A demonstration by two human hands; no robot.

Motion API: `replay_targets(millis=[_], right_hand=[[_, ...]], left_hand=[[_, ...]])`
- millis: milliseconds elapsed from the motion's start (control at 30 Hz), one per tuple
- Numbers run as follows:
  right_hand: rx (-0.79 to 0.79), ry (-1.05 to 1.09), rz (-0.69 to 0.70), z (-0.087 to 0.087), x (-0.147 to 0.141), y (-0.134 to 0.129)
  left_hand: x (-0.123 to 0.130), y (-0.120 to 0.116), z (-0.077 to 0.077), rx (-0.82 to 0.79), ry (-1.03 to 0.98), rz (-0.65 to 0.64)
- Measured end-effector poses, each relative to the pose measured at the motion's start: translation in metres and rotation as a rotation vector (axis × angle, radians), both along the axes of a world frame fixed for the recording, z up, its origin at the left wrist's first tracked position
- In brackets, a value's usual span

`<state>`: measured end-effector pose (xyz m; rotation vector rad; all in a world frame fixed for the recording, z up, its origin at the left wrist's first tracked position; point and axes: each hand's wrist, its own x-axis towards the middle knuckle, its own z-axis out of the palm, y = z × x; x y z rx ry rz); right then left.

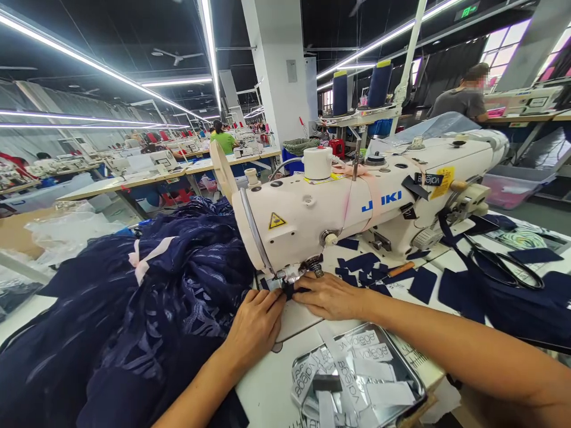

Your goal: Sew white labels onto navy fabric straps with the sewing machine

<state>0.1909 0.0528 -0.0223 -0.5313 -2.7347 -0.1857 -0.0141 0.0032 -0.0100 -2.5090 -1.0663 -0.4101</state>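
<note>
A white sewing machine (312, 202) stands before me, its needle area low at the left end of the head. Under it, a small bit of navy fabric (289, 291) shows between my fingertips. My left hand (257, 318) presses the fabric from the left, fingers bent and close together. From the right, my right hand (332, 296) reaches in under the machine head, its fingertips on the same fabric. The fingers cover most of that piece. A large heap of sheer navy cloth (178, 285) lies left of my left hand, with a pale ribbon (147, 258) tied on it.
A metal tray (417, 386) of white printed labels sits below my right forearm. Navy scraps (422, 284), an orange-handled tool (401, 268) and black scissors (508, 267) lie at right. Thread cones (340, 94) stand behind the machine. Two people (461, 95) sit farther off.
</note>
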Motion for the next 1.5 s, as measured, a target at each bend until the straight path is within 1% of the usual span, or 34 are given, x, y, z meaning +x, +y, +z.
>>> replay_targets(millis=[67, 167, 333, 500, 667, 867, 1033, 1167, 1233, 1367, 1433, 1500], right_hand=[[0.002, 0.007, 0.006, 0.000, 0.000, 0.001], [0.010, 0.002, 0.006, 0.000, 0.000, 0.001], [0.020, 0.002, -0.008, -0.002, -0.002, 0.002], [0.026, 0.025, 0.007, -0.002, -0.003, 0.002], [-0.018, 0.006, -0.026, 0.000, -0.004, 0.001], [-0.076, -0.034, -0.077, 0.000, -0.005, 0.002], [-0.143, -0.024, -0.099, 0.001, -0.003, 0.006], [-0.167, 0.024, -0.102, 0.001, -0.004, 0.008], [-0.166, 0.038, -0.154, 0.000, -0.006, 0.009], [-0.119, -0.005, -0.302, -0.002, -0.011, 0.009], [-0.086, -0.047, -0.317, 0.000, -0.013, 0.008], [-0.052, -0.082, -0.304, 0.004, -0.014, 0.004]], left_hand=[[-0.001, 0.000, -0.001, -0.059, -0.013, 0.002], [-0.003, -0.002, -0.001, -0.096, -0.018, 0.007], [-0.003, -0.004, 0.000, -0.104, -0.004, 0.042], [0.001, -0.007, -0.001, -0.098, 0.017, 0.074], [0.004, -0.009, -0.001, -0.080, 0.055, 0.105], [0.002, -0.005, 0.001, -0.083, 0.081, 0.133], [0.000, 0.001, 0.002, -0.115, 0.089, 0.167], [0.001, 0.004, 0.002, -0.086, 0.083, 0.186], [0.003, 0.003, 0.002, -0.054, 0.080, 0.227], [0.010, -0.005, 0.003, 0.018, 0.114, 0.371], [0.011, -0.007, 0.003, 0.052, 0.146, 0.413], [0.010, -0.004, 0.003, 0.073, 0.160, 0.436]])
